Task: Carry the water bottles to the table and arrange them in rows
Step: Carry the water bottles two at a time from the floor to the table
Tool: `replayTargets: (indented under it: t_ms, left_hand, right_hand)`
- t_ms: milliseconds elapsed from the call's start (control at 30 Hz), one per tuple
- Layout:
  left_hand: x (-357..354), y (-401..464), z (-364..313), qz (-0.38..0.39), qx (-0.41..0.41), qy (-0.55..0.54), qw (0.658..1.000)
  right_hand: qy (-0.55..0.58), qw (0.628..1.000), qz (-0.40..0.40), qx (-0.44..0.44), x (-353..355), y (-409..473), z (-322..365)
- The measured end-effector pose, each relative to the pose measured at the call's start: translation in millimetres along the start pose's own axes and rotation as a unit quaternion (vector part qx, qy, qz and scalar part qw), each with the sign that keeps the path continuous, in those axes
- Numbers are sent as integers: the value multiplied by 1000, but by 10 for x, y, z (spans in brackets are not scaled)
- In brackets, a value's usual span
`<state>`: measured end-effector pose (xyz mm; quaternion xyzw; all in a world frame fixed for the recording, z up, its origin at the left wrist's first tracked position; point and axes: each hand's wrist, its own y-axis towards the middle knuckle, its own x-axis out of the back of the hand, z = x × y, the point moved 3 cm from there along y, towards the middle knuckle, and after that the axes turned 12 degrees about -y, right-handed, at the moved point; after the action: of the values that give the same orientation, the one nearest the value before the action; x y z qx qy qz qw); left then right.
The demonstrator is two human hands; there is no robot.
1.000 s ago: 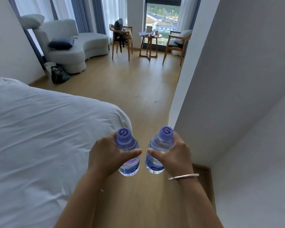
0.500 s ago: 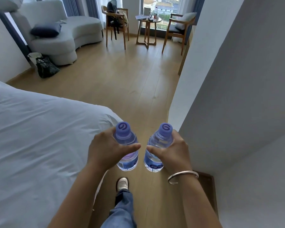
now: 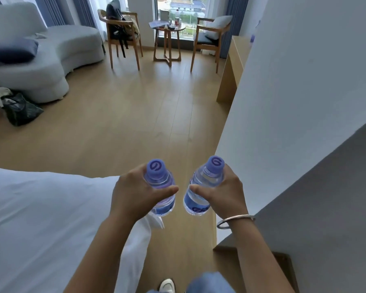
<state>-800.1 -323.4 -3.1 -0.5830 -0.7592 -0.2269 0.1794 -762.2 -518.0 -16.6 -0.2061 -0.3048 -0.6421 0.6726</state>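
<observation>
From the head view, my worry is the tight gap between the bed (image 3: 40, 218) and the wall corner (image 3: 226, 132): clip either one and a bottle could slip, since each is pinched only around its upper body. The left hand (image 3: 133, 195) wraps the left bottle (image 3: 161, 187) and the right hand (image 3: 222, 193) the right bottle (image 3: 203, 187), both upright-ish, clear plastic with purple caps and blue labels, out front over the floor, with the round surface (image 3: 169, 28) by the window well ahead.

Bright daylight from the far window (image 3: 179, 9); edges bend, slightly soft.
</observation>
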Motion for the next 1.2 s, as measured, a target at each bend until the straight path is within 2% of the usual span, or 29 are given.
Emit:
replayTargets:
  t_ms: [300, 633, 833, 967, 1200]
  left_hand:
    - [-176, 1354, 275, 8, 19, -15, 1000]
    - [-689, 3393, 174, -20, 44, -43, 998]
    - [-978, 4278, 181, -36, 57, -80, 995]
    - [-1141, 4862, 273, -27, 71, -91, 993]
    - [-1357, 6172, 443, 17, 61, -115, 991]
  right_hand:
    - [-9, 1000, -9, 9, -230, 1467, -86]
    - [1, 1000, -18, 20, -161, 3635, -249]
    - [6, 1000, -8, 4, -149, 4548, -435]
    - [26, 999, 4, -29, -232, 5059, -601]
    - [15, 999, -28, -42, -423, 6244, -694]
